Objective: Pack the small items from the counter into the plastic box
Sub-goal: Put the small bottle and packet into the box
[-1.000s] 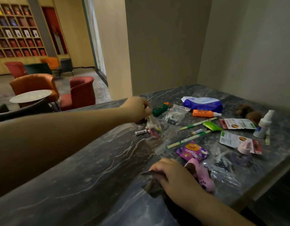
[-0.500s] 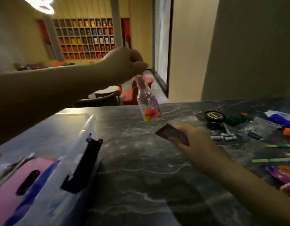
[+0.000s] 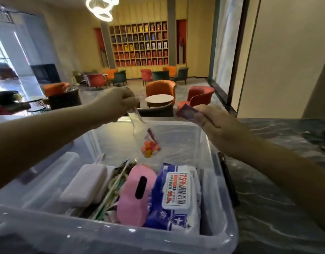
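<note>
My left hand (image 3: 117,102) pinches the top of a small clear bag (image 3: 147,142) with orange and red bits inside; the bag dangles over the open clear plastic box (image 3: 218,233). My right hand (image 3: 216,123) grips a flat purple-red packet (image 3: 186,111) above the box's far right corner. Inside the box lie a white case (image 3: 84,184), a pink item with a black slot (image 3: 137,191), a blue-and-white wet wipes pack (image 3: 178,197) and several thin sticks (image 3: 112,191).
The box stands on a dark marble counter (image 3: 278,208), which stretches to the right. A black clip (image 3: 228,178) runs along the box's right wall. Beyond the counter is a lounge with orange armchairs (image 3: 160,88) and a round table (image 3: 159,99).
The view swung left from the scattered items to the box. Both hands moved left with it, and the small bag and the packet now hang over the box instead of the counter.
</note>
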`<state>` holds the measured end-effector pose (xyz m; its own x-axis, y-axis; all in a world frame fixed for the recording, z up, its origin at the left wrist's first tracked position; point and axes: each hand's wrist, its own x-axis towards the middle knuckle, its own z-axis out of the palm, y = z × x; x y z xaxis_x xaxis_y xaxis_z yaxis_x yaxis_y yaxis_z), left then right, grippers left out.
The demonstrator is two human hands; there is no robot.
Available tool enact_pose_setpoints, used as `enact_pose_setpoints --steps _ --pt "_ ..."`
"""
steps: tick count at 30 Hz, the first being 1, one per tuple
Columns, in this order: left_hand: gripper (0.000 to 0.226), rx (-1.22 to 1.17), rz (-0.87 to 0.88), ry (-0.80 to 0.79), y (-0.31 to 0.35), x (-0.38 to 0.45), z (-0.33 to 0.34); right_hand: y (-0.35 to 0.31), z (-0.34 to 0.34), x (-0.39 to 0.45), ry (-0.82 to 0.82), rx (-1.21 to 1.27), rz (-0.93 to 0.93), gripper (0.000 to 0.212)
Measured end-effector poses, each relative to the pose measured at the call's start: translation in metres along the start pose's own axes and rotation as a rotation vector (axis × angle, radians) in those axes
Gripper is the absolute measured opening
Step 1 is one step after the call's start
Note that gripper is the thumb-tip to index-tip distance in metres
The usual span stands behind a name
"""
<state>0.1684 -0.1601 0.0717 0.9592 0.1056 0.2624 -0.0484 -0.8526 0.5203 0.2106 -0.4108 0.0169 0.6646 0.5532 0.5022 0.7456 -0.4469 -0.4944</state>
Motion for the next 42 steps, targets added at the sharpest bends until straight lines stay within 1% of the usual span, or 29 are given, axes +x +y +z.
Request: enact_pose_setpoints --steps 1,3,5,6,8,11,14,16,18,20,21,22,23,24,26,27,30,32,33,34,36,37,38,40,42 --pt "0.024 0.012 -0.016 -0.088 -0.013 -0.003 -0.003 -0.006 0.007 0.005 -0.034 -0.002 0.010 0.017" --pt "0.024 0.068 -0.066 -0.312 -0.037 -0.009 -0.007 -0.017 0.020 0.012 -0.118 -0.003 0.037 0.016" --pt "0.024 0.133 -0.129 -0.504 -0.059 -0.015 -0.007 -0.024 0.031 0.018 -0.195 -0.080 0.052 0.026" --pt "0.024 0.166 -0.149 -0.570 -0.070 -0.018 -0.007 -0.026 0.037 0.022 -0.238 -0.148 0.063 0.031" --pt "0.024 0.214 -0.167 -0.684 -0.085 -0.021 -0.006 -0.027 0.043 0.027 -0.331 -0.235 0.070 0.032" --pt "0.021 0.227 -0.177 -0.847 -0.101 -0.022 -0.015 -0.031 0.055 0.035 -0.432 -0.255 0.048 0.033" --pt "0.019 0.240 -0.139 -1.001 -0.107 -0.022 -0.018 -0.037 0.063 0.040 -0.486 -0.274 0.010 0.035" --pt "0.020 0.222 -0.126 -1.070 -0.108 -0.024 -0.010 -0.042 0.067 0.042 -0.521 -0.283 -0.010 0.037" --pt "0.033 0.257 -0.083 -1.076 -0.110 -0.024 -0.001 -0.046 0.070 0.046 -0.544 -0.285 -0.026 0.039" --pt "0.045 0.337 -0.017 -0.983 -0.109 -0.020 0.003 -0.048 0.071 0.047 -0.542 -0.282 -0.047 0.041" --pt "0.044 0.319 0.003 -0.912 -0.106 -0.017 0.002 -0.048 0.072 0.048 -0.533 -0.283 -0.062 0.041" --pt "0.040 0.243 -0.007 -0.837 -0.103 -0.013 0.000 -0.048 0.072 0.047 -0.521 -0.288 -0.081 0.041" --pt "0.035 0.116 -0.047 -0.780 -0.099 -0.011 -0.002 -0.048 0.072 0.047 -0.511 -0.294 -0.102 0.041" --pt "0.032 -0.041 -0.107 -0.755 -0.092 -0.009 -0.003 -0.048 0.072 0.047 -0.499 -0.297 -0.124 0.042" --pt "0.034 -0.308 -0.224 -0.787 -0.079 -0.007 -0.004 -0.050 0.071 0.046 -0.463 -0.297 -0.158 0.043" --pt "0.036 -0.389 -0.266 -0.822 -0.073 -0.006 -0.003 -0.051 0.070 0.046 -0.440 -0.298 -0.170 0.043" --pt "0.032 -0.504 -0.353 -0.900 -0.062 -0.004 0.002 -0.055 0.069 0.046 -0.397 -0.312 -0.199 0.045" --pt "0.026 -0.442 -0.343 -0.889 -0.063 0.000 0.002 -0.055 0.067 0.045 -0.396 -0.318 -0.166 0.048" --pt "0.023 -0.341 -0.305 -0.858 -0.067 0.002 0.000 -0.054 0.064 0.044 -0.397 -0.327 -0.118 0.049" --pt "0.022 -0.192 -0.247 -0.810 -0.073 0.005 -0.003 -0.050 0.060 0.042 -0.398 -0.348 -0.055 0.050" --pt "0.026 0.103 -0.129 -0.713 -0.087 0.010 -0.008 -0.036 0.050 0.037 -0.396 -0.431 0.085 0.050" --pt "0.027 0.187 -0.099 -0.686 -0.094 0.012 -0.009 -0.029 0.044 0.033 -0.391 -0.469 0.152 0.049" --pt "0.026 0.220 -0.089 -0.666 -0.099 0.014 -0.008 -0.023 0.040 0.028 -0.378 -0.486 0.213 0.048" --pt "0.019 0.204 -0.094 -0.631 -0.105 0.016 -0.004 -0.013 0.034 0.018 -0.317 -0.464 0.311 0.047" --pt "0.015 0.255 -0.030 -0.634 -0.104 0.016 0.003 -0.008 0.030 0.010 -0.222 -0.399 0.396 0.054"
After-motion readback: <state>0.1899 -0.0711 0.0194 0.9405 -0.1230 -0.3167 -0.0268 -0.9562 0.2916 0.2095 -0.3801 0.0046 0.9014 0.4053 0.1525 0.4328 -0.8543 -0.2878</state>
